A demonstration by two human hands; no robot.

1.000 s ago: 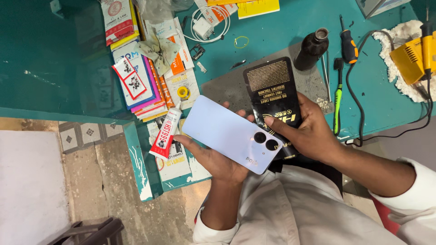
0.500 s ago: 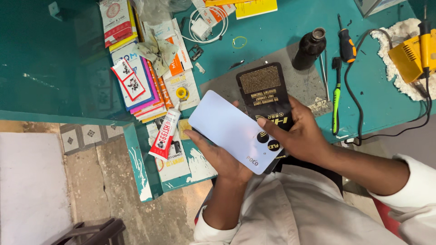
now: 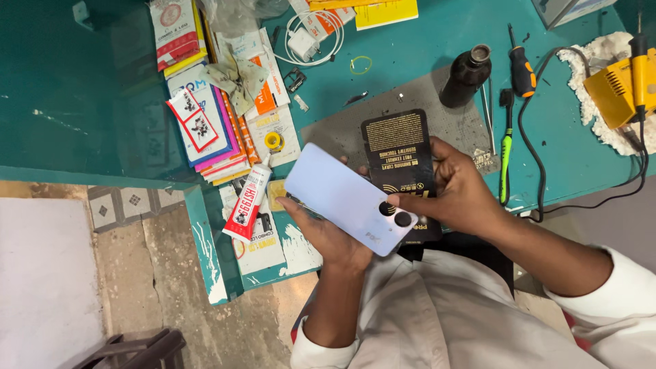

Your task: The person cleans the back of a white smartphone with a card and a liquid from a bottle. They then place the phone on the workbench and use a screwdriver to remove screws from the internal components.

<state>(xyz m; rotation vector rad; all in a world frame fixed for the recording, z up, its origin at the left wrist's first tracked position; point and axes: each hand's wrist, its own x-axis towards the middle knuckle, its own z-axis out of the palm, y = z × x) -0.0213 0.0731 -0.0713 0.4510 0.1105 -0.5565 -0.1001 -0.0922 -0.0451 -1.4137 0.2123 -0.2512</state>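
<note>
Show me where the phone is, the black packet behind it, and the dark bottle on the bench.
phone [image 3: 345, 198], head view, middle of its pale blue back.
black packet [image 3: 398, 147], head view, upper part above the thumb.
dark bottle [image 3: 466, 76], head view, middle of its body.

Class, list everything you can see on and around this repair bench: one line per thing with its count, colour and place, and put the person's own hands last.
smartphone: 1, pale blue, back up, held in both hands
flat packet: 1, black with gold print, under the phone
glue tube: 1, white and red, bench edge left of the phone
stack of packets: 1 pile, mixed colours, left on the bench
charger with cable: 1, white, top centre
bottle: 1, dark, on the grey mat
screwdrivers: 2, orange-black and green-black, right of the mat
soldering stand: 1, yellow, far right
bench: 1, teal
left hand: under the phone
right hand: at the phone's camera end
</note>
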